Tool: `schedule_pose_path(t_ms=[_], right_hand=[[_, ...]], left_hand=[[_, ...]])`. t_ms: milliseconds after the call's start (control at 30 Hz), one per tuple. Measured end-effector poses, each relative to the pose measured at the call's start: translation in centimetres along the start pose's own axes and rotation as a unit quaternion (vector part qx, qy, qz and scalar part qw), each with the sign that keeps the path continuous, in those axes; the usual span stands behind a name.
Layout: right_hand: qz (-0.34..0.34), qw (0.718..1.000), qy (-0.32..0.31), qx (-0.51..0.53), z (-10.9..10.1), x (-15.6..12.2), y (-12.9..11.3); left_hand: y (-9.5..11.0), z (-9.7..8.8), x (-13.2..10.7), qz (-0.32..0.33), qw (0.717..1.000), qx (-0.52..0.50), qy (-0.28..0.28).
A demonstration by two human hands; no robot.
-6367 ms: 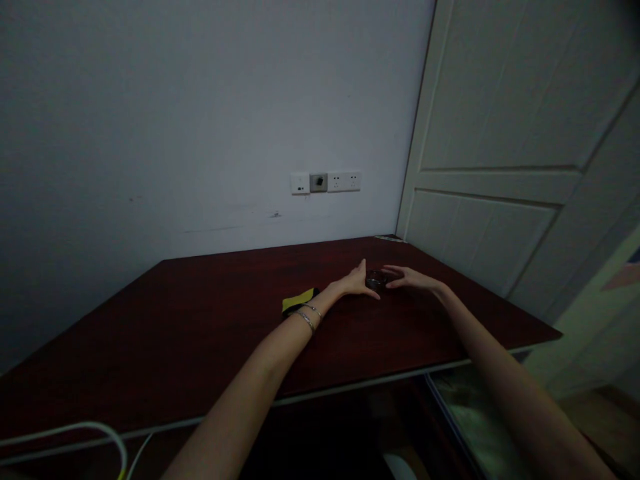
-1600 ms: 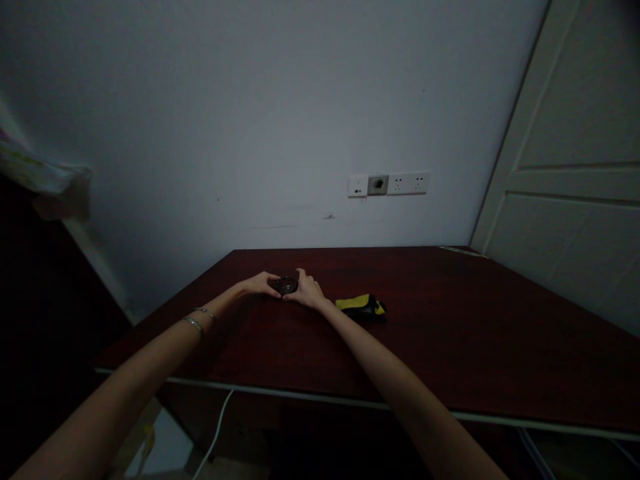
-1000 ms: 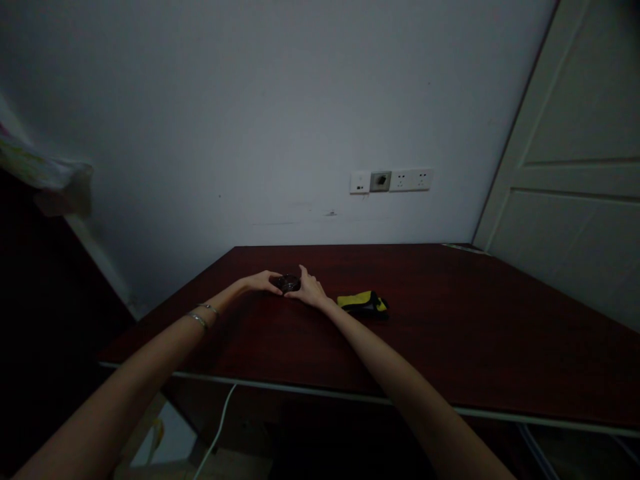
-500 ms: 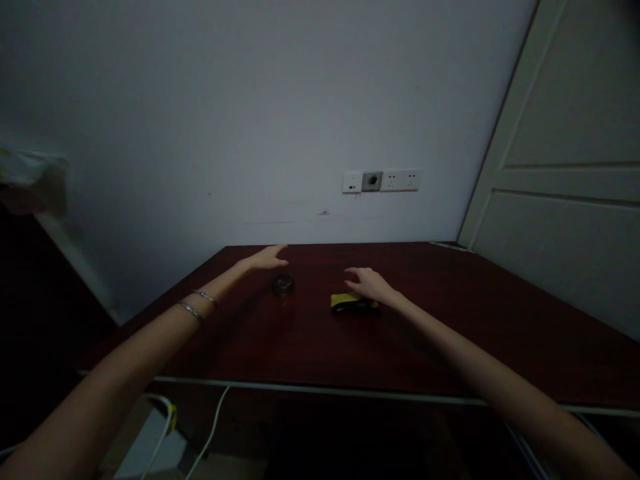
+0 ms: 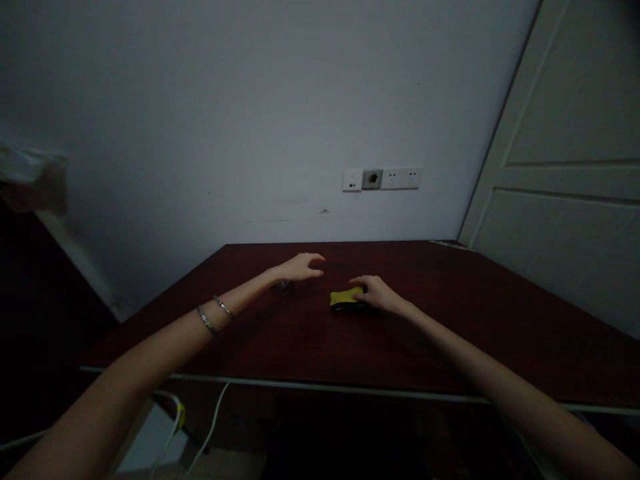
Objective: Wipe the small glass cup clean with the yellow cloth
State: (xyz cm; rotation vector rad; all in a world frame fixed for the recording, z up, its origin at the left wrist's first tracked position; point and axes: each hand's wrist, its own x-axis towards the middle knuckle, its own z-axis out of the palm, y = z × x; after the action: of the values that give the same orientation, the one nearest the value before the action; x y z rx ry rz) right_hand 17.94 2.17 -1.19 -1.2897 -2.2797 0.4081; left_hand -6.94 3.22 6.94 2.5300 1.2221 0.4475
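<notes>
A small yellow and black block-like thing point(image 5: 344, 297) lies on the dark red table point(image 5: 300, 347); its kind is unclear in the dim light. Over its right end is my right hand point(image 5: 376, 292), thumb against the yellow top and fingers apart from the thumb, reaching past the far side. My left hand point(image 5: 301, 267) hovers over the table to the left of this thing, fingers and thumb spread with nothing between them. Two silver bangles circle my left forearm. Beneath that wrist, a small round, dark, glossy thing point(image 5: 283, 285) is mostly hidden.
Behind the table rises a pale wall with a row of sockets point(image 5: 400, 179). A panelled white door point(image 5: 565, 200) borders the right side. White cables point(image 5: 216, 413) hang below the table's front edge at the left.
My left hand has moved right and slightly nearer, now covering part of the round dark thing. My right hand has shifted a little right and down, its thumb now on the yellow and black thing.
</notes>
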Motion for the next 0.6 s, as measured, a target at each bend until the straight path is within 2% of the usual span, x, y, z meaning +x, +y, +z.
schedule_pose_path(t_ms=[100,233,433,600], right_hand=[[-0.014,0.999,0.007,0.033,-0.5,0.0,-0.9],[-0.045,0.992,0.014,0.114,-1.9,-0.3,-2.4],[-0.087,0.971,0.044,0.218,-5.1,-0.7,-5.6],[-0.091,0.952,0.052,0.289,-7.6,-0.9,-8.0]], left_hand=[[0.3,0.3,-0.3,0.008,1.0,0.005,-0.016],[0.4,0.2,-0.7,0.031,0.997,-0.019,-0.068],[1.1,-0.4,-1.2,0.111,0.981,-0.09,-0.13],[2.4,-0.2,-2.2,0.092,0.971,-0.175,-0.133]])
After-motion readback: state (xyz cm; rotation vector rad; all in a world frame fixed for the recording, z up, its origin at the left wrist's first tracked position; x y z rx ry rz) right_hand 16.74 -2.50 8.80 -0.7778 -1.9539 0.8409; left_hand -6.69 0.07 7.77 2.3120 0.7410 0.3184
